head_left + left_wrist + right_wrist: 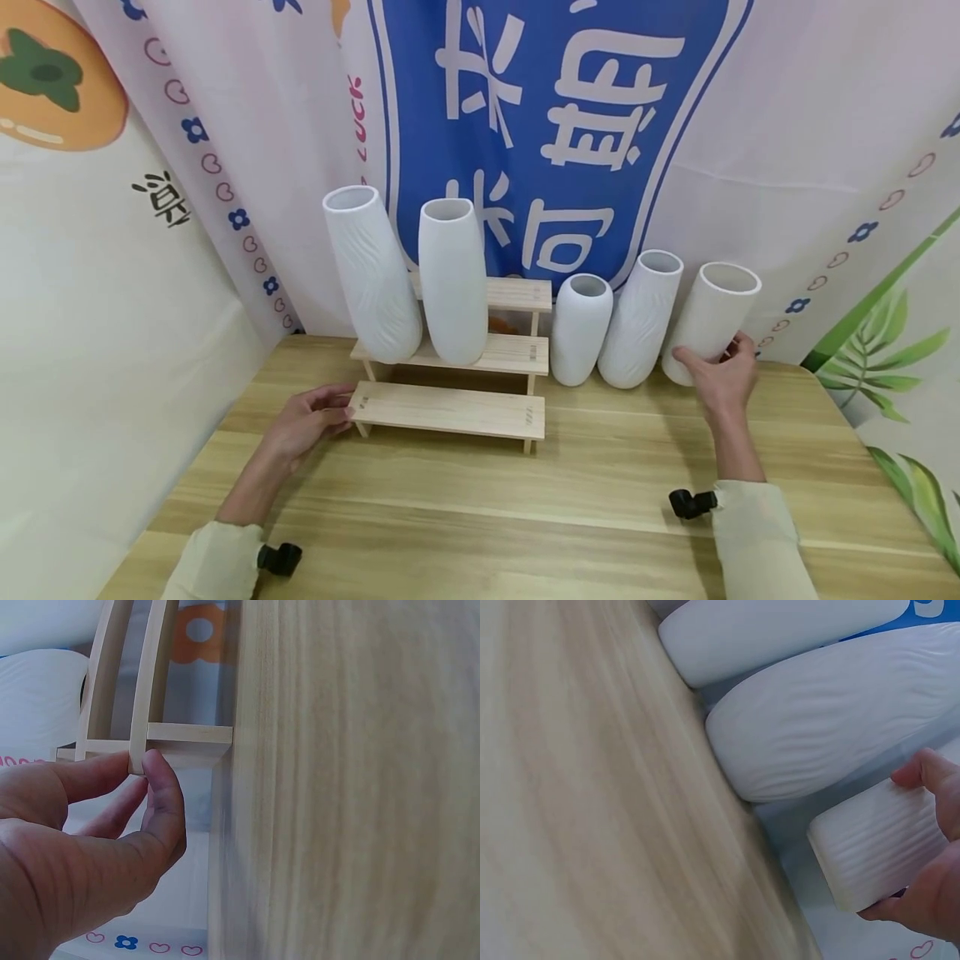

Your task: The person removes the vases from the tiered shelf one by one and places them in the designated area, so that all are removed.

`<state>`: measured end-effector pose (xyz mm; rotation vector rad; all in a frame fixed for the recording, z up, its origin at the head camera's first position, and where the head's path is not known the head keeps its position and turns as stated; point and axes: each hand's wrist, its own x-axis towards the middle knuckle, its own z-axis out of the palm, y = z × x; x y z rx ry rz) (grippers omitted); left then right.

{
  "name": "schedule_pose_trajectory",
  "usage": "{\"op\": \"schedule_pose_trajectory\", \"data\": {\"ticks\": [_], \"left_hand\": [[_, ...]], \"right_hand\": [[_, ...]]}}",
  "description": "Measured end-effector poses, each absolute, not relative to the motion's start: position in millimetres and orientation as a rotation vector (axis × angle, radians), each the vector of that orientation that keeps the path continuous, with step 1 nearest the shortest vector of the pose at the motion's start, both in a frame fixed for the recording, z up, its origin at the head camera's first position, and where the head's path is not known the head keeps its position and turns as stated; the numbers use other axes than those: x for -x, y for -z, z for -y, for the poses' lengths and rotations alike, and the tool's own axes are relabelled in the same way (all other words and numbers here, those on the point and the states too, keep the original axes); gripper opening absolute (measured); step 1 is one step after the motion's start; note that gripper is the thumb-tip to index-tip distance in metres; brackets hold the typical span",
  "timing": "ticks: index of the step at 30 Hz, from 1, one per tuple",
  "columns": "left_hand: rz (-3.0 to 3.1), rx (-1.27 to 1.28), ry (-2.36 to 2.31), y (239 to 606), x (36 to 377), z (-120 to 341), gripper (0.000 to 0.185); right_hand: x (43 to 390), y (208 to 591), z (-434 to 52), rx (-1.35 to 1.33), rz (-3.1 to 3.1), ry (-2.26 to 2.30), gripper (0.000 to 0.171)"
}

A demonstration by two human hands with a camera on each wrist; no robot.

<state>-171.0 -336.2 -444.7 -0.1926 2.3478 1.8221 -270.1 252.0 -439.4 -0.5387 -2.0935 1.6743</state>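
A three-step wooden rack [450, 408] stands on the wooden table [480, 508]. Two tall white vases [372, 275] [452, 279] stand on its middle step. My left hand [311, 421] pinches the left end of the rack's lowest step [139, 754] between thumb and fingers. To the right of the rack three more white vases stand on the table. My right hand [723, 375] grips the rightmost one, a ribbed cylindrical vase [711, 321] [881, 851], near its base. The wavy-textured vase [640, 318] [832, 735] and the smooth one [580, 327] stand beside it.
A printed cloth backdrop [555, 125] hangs right behind the vases and along the left side [82, 292]. The table's front half is bare wood. Leaf-print cloth [892, 358] closes the right corner.
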Motion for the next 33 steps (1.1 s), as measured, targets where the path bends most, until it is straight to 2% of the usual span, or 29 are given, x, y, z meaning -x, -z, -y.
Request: {"op": "schedule_pose_trajectory", "data": {"ticks": [21,33], "left_hand": [[-2.359,0.17,-1.818,444.5,171.4,336.1,0.056],[-2.358,0.188,-1.823,442.9,170.5,333.9,0.057]], "right_hand": [[279.0,463.0,-249.0,0.497,2.135,-1.669,0.089],[278.9,463.4,-251.6,0.446,2.218,-1.657,0.092]]}}
